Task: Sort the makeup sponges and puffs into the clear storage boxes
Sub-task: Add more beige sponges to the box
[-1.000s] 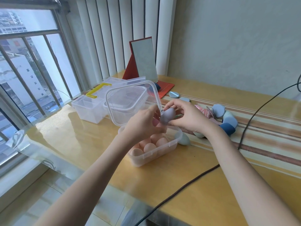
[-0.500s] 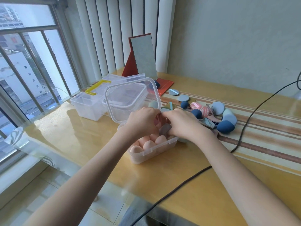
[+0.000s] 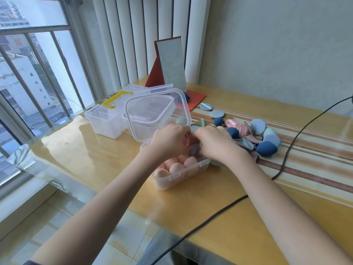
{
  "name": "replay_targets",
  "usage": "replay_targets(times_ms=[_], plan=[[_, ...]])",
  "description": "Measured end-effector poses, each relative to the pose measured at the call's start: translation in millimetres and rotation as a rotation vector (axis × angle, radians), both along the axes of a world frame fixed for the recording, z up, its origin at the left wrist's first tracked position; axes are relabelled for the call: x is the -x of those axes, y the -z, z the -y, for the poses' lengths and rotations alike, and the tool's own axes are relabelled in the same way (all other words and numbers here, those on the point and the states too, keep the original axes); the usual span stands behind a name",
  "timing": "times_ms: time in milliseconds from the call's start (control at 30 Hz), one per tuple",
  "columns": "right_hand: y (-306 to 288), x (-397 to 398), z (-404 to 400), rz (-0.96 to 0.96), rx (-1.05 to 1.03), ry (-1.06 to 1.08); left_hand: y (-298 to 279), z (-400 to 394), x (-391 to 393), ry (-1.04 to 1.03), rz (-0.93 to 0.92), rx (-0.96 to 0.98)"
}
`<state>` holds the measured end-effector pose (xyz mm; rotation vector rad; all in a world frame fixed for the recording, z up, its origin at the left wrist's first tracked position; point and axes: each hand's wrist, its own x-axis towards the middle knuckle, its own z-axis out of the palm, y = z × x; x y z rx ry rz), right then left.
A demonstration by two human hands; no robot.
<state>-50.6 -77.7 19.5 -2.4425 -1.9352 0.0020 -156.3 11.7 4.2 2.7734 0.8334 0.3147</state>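
Note:
A clear storage box [image 3: 193, 172] stands open at the desk's middle, its lid [image 3: 156, 113] tilted up behind it. Several peach egg-shaped sponges [image 3: 176, 167] fill its near end. A grey-lilac sponge [image 3: 194, 150] sits low in the far end of the box. My left hand [image 3: 170, 140] and my right hand [image 3: 215, 142] meet over it, with curled fingers holding it from both sides. Their fingertips are mostly hidden. Loose blue, grey and pink sponges and puffs [image 3: 266, 148] lie in a pile just right of my right hand.
A second clear box with a yellow handle [image 3: 107, 121] stands behind and to the left, near the window. A red folding mirror [image 3: 172, 66] stands at the back. A black cable [image 3: 282, 163] runs across the desk's right side to the front edge.
Both hands have come down from above the box with the grey-lilac sponge, which now sits inside the box's far end. The view has shifted slightly.

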Motion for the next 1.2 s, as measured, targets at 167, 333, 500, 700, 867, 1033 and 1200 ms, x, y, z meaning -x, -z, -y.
replay_targets(times_ms=[167,333,500,700,867,1033,1200], plan=[[0,-2,6,-0.091,-0.090,0.019,-1,-1,2,0.005,0.003,0.013],[5,-2,-5,0.024,-0.029,-0.015,-3,-2,1,0.006,0.001,0.029],[5,-14,-6,-0.063,-0.008,-0.060,-6,-6,4,0.012,0.106,0.127],[-9,-33,0,-0.521,-0.040,-0.074,-16,-2,4,-0.074,0.489,0.510],[-12,-17,-1,-0.922,-0.247,-0.057,-18,7,0,0.060,0.664,0.970],[-14,-26,11,-0.987,-0.263,-0.023,-17,9,1,0.090,0.635,0.847],[-25,-41,28,-0.757,-0.061,-0.004,-11,-2,19,0.195,0.341,0.490]])
